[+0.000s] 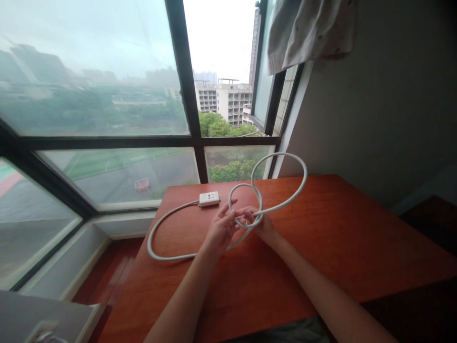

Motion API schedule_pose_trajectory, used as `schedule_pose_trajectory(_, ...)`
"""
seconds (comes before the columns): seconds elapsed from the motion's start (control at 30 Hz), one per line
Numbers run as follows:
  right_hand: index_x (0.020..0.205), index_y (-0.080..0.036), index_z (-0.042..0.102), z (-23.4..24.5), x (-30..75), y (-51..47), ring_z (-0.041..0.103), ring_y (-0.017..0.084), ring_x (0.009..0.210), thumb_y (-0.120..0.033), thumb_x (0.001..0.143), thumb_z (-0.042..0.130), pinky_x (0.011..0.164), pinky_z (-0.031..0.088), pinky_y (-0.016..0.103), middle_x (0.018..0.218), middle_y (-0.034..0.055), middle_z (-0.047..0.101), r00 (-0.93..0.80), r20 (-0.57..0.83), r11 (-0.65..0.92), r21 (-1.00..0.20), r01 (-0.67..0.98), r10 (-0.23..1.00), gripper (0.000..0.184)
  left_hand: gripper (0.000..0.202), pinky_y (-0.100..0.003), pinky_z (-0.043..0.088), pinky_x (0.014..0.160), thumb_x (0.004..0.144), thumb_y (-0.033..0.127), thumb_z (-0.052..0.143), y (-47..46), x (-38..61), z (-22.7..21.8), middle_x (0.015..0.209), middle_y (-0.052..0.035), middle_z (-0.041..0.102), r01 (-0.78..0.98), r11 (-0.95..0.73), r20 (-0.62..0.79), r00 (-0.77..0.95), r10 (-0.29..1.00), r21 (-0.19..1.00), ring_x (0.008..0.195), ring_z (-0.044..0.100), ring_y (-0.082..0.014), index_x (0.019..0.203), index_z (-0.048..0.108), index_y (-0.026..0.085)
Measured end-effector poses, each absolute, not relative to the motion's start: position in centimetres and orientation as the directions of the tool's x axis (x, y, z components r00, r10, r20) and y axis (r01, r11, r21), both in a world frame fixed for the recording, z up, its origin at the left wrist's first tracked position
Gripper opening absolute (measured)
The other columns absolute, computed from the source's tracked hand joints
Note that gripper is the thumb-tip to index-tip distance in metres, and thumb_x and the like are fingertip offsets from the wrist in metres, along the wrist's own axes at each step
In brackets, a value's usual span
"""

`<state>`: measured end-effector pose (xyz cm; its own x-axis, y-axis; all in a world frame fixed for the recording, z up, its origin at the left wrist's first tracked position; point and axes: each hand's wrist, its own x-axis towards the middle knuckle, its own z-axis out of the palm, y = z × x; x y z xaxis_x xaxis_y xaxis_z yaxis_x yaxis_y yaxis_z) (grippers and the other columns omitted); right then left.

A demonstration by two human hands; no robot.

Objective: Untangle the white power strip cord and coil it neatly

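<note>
A glossy red-brown table stands with its far edge by a dark window frame; grey daylight enters through the glass — pale buildings and green trees show outside. Above the far edge, a light curtain hangs near an open pane. A shadowed wall rises past the far right corner — reddish floor lies beyond the left edge.

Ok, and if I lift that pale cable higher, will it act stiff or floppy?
Probably springy: the cable holds a wide, round loop in the air. It likely bends fairly readily, given the tighter loop at the hands. Lifting might drag the socket box joined to one end.
</note>
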<state>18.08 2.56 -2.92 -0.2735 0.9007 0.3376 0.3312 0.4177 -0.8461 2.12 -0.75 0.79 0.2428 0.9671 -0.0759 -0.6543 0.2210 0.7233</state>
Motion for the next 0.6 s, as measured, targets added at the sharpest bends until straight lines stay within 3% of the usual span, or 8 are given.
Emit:
schedule_pose_trajectory(0.07, 0.079, -0.019, 0.063, -2.2, 19.2, 2.4, 0.062, 0.017, 0.067, -0.052, 0.096, 0.033, 0.064, 0.047, 0.027, 0.072, 0.0047, 0.067, -0.347, 0.269, 0.421, -0.753, 0.505, 0.898, 0.048, 0.061, -0.015, 0.045, 0.052, 0.076, 0.023, 0.074, -0.9, 2.1, 1.3, 0.077, -0.0009, 0.067, -0.658, 0.177, -0.027, 0.231, 0.972, 0.732, 0.062, 0.063, -0.0090, 0.131, 0.048, 0.020)
schedule_pose_trajectory(0.17, 0.082, -0.020, 0.064, -0.2, 21.8, 2.0, 0.064, 0.018, 0.070, -0.045, 0.096, 0.037, 0.062, 0.042, 0.025, 0.077, 0.0061, 0.069, -0.420, 0.132, 0.434, -0.425, 0.794, 0.898, 0.040, 0.056, -0.016, 0.042, 0.053, 0.077, 0.025, 0.073, -1.1, 2.2, 1.6, 0.075, -0.0001, 0.063, -0.649, 0.157, 0.010, 0.246, 0.969, 0.744, 0.064, 0.061, -0.0093, 0.128, 0.050, 0.020)
schedule_pose_trajectory(0.27, 0.084, -0.021, 0.066, 1.8, 25.0, 1.5, 0.067, 0.022, 0.076, -0.036, 0.095, 0.041, 0.062, 0.041, 0.026, 0.084, 0.0091, 0.071, -0.390, -0.003, 0.388, -0.073, 0.919, 0.921, 0.031, 0.051, -0.018, 0.043, 0.056, 0.077, 0.026, 0.073, -1.0, 2.1, 1.7, 0.076, 0.0004, 0.062, -0.651, 0.113, 0.040, 0.215, 0.976, 0.751, 0.065, 0.060, -0.0090, 0.124, 0.053, 0.020)
schedule_pose_trajectory(0.33, 0.085, -0.021, 0.066, 2.7, 27.2, 1.1, 0.067, 0.022, 0.075, -0.031, 0.095, 0.040, 0.062, 0.041, 0.027, 0.083, 0.0098, 0.071, -0.331, -0.057, 0.334, 0.071, 0.940, 0.942, 0.029, 0.051, -0.020, 0.046, 0.061, 0.077, 0.025, 0.073, -0.9, 1.9, 1.7, 0.074, 0.0015, 0.060, -0.667, 0.062, 0.074, 0.174, 0.982, 0.742, 0.066, 0.060, -0.0091, 0.123, 0.053, 0.020)
schedule_pose_trajectory(0.43, 0.085, -0.022, 0.065, 3.3, 30.4, 0.7, 0.067, 0.022, 0.074, -0.029, 0.094, 0.039, 0.063, 0.041, 0.028, 0.083, 0.0101, 0.071, -0.275, -0.089, 0.285, 0.138, 0.949, 0.957, 0.028, 0.050, -0.023, 0.048, 0.066, 0.079, 0.024, 0.071, -0.8, 1.7, 1.9, 0.071, 0.0024, 0.058, -0.672, 0.046, 0.097, 0.173, 0.980, 0.739, 0.067, 0.061, -0.0103, 0.125, 0.052, 0.020)
schedule_pose_trajectory(0.6, 0.084, -0.023, 0.063, 4.0, 35.4, 0.4, 0.066, 0.023, 0.073, -0.032, 0.093, 0.042, 0.062, 0.039, 0.028, 0.082, 0.0082, 0.069, -0.202, -0.132, 0.222, 0.160, 0.962, 0.970, 0.025, 0.045, -0.019, 0.048, 0.062, 0.082, 0.023, 0.068, -0.9, 1.8, 2.0, 0.074, 0.0003, 0.061, -0.677, 0.070, 0.086, 0.194, 0.977, 0.733, 0.066, 0.061, -0.0092, 0.124, 0.053, 0.018)
